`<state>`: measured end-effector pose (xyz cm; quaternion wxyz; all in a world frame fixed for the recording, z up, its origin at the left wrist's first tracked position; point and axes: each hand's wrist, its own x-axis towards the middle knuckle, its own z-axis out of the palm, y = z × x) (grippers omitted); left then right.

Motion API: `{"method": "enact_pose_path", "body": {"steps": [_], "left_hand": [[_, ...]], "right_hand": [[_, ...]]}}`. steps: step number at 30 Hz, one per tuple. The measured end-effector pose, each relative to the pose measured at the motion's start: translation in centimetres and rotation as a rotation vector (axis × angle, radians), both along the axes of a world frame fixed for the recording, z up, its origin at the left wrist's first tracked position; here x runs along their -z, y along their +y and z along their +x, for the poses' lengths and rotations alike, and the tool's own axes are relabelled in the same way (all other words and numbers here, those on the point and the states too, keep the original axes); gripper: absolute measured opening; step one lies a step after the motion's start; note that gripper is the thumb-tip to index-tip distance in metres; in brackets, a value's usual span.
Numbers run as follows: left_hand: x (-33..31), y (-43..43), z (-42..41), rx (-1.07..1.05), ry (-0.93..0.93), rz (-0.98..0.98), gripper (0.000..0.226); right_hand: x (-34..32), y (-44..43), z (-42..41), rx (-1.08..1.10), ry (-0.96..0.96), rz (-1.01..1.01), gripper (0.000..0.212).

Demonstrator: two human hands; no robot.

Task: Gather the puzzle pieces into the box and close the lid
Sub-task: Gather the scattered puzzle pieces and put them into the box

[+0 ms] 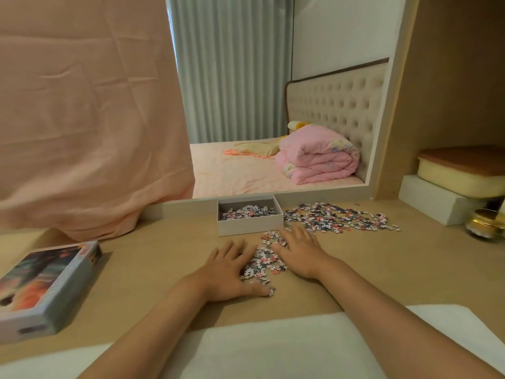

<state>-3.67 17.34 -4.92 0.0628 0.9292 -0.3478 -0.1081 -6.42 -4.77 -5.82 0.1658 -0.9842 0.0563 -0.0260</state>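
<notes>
A small heap of puzzle pieces (263, 262) lies on the wooden desk between my hands. My left hand (228, 269) rests flat on the heap's left side, fingers spread. My right hand (299, 254) lies flat on its right side, fingers over some pieces. Behind them stands the open grey box (250, 224) with several pieces inside. To the box's right, a wide scatter of loose pieces (338, 216) covers the desk. The printed lid (45, 285) lies at the desk's left, picture side up.
A pink cloth (82, 119) hangs over the back left, next to a mirror (273, 105). White blocks (429, 199), a cream container (461, 173) and a gold-lidded jar (485, 222) stand at the right. A white towel (267, 348) covers the near edge.
</notes>
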Motion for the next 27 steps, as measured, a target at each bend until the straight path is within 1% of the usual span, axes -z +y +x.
{"method": "enact_pose_path", "body": {"steps": [3,5,7,12,15,17,19,22,24,26,27], "left_hand": [[0.3,-0.8,-0.2,0.007,-0.011,-0.022,0.117],[0.2,-1.5,0.1,0.014,-0.009,-0.045,0.114],[0.3,-1.9,0.7,0.03,-0.021,-0.07,0.11],[0.6,-2.3,2.2,0.07,-0.043,-0.124,0.109],[0.5,-2.5,2.8,0.097,-0.05,-0.171,0.103],[0.4,-2.2,2.9,0.08,-0.003,-0.249,0.101],[0.2,-1.6,2.7,0.061,0.051,-0.337,0.098],[-0.2,-0.4,2.4,0.051,0.023,-0.437,0.091],[-0.6,0.5,2.2,0.038,0.002,-0.423,0.089],[-0.7,1.6,2.1,0.033,0.012,-0.351,0.094],[-0.6,2.1,2.0,0.038,0.015,-0.303,0.099]], "right_hand": [[0.5,0.3,0.9,-0.074,0.047,-0.022,0.068],[0.7,0.6,1.4,-0.086,0.045,0.006,0.064],[0.8,0.7,1.5,-0.101,0.017,0.064,0.06],[0.2,1.1,0.4,-0.257,-0.064,0.196,0.045],[0.1,0.4,-0.1,-0.216,-0.132,0.296,0.041],[0.2,0.0,-0.2,-0.161,-0.148,0.265,0.041],[0.2,0.2,0.0,-0.162,-0.127,0.235,0.045],[-0.2,1.2,1.0,-0.207,-0.098,0.184,0.05],[-0.2,1.9,2.1,-0.209,-0.091,0.08,0.05],[-0.3,2.4,2.6,-0.199,-0.105,0.001,0.049],[-0.4,2.6,2.7,-0.207,-0.109,-0.006,0.046]]}}
